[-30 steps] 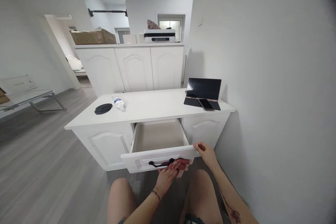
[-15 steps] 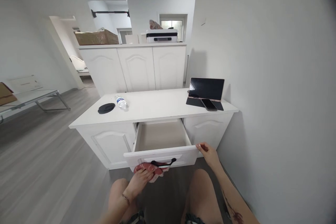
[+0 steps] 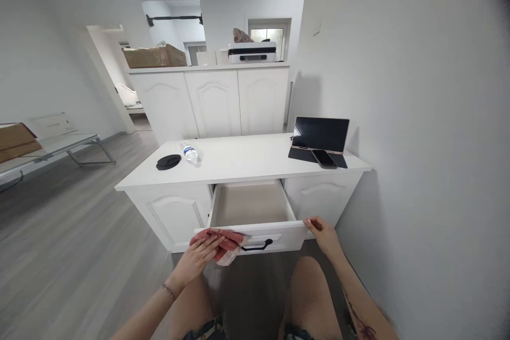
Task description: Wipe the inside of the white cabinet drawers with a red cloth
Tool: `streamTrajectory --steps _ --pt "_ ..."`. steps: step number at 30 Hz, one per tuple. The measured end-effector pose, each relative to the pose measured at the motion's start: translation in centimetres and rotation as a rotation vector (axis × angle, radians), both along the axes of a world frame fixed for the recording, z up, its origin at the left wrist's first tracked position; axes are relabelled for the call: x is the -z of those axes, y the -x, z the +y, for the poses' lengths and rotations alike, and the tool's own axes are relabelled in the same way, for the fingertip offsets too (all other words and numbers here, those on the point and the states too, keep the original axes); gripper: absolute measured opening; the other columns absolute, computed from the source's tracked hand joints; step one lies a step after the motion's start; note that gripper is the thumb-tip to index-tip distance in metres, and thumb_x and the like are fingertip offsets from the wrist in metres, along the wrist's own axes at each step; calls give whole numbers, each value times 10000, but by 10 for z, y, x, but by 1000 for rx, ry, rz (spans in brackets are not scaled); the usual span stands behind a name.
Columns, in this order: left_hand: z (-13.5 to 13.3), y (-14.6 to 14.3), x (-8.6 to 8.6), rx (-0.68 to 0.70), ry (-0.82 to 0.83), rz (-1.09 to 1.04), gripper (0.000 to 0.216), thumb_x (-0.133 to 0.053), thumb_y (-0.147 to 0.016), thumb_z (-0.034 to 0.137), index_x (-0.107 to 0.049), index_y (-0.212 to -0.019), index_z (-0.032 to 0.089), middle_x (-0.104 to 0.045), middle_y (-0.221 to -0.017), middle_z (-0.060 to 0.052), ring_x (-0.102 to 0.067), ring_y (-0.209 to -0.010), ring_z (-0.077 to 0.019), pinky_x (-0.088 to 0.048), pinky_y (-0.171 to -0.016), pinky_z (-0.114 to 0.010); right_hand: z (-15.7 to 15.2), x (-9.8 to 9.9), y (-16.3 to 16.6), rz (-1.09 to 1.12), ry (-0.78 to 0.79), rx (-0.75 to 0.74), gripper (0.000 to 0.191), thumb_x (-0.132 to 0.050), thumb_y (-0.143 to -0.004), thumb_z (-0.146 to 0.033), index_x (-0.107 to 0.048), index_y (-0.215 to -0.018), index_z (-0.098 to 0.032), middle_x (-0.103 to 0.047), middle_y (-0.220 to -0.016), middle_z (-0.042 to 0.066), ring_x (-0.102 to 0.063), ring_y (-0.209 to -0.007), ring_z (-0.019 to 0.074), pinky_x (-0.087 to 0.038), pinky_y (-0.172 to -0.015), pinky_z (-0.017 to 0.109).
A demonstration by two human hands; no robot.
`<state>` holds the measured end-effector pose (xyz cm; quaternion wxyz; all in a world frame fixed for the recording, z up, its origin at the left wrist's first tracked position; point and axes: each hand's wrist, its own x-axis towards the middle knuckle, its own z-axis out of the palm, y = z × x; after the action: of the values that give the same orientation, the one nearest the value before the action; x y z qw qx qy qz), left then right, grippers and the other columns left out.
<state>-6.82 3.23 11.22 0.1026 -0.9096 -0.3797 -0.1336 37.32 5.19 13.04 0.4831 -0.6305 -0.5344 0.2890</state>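
Observation:
An empty white drawer [image 3: 255, 204] is pulled out from the middle of a white desk [image 3: 243, 156]. My left hand [image 3: 198, 257] presses a red and white cloth [image 3: 229, 247] against the left part of the drawer's front panel, its fingers lying over the fabric. Just right of the cloth is the black drawer handle [image 3: 258, 246], its left end close to the fabric. At the panel's top right corner, my right hand [image 3: 323, 235] grips the edge between thumb and fingers.
On the desk's left lie a clear plastic bottle [image 3: 191, 154] and a flat black object [image 3: 168, 162]. A tablet [image 3: 321, 134] stands at the right with a phone [image 3: 324, 159] before it. My knees are below the drawer; a wall [image 3: 430, 170] rises on the right.
My left hand has slid the cloth up and left across the drawer front, away from the handle. The right hand stays at the corner. The view has shifted slightly left.

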Motion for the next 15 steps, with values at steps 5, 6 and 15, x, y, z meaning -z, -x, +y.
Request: streamTrajectory --steps 5,6,15 --pt "1 -51 -9 -77 -119 3 454 -369 -874 70 -575 -1201 308 -425 -1449 56 -324 -1359 -161 -248 -1116 -342 -2 -3 2 0 -9 15 402 -568 -700 -616 -634 -733 -220 -685 -731 34 -630 -740 231 -482 -705 336" --pt "3 -62 -9 -68 -118 4 436 -402 -867 78 -577 -1194 307 -404 -1464 49 -303 -1370 -164 -250 -1118 -349 -2 -4 2 -5 -9 23 409 -565 -697 -624 -633 -730 -221 -683 -725 34 -629 -734 232 -482 -700 338" --pt "9 -145 -6 44 -98 -36 356 -487 -887 230 -533 -1234 293 -291 -1520 53 -189 -1412 -152 -281 -1124 -352 1 0 -1 -17 2 -5 436 -548 -715 -639 -624 -765 -212 -689 -758 48 -626 -752 233 -464 -705 329"
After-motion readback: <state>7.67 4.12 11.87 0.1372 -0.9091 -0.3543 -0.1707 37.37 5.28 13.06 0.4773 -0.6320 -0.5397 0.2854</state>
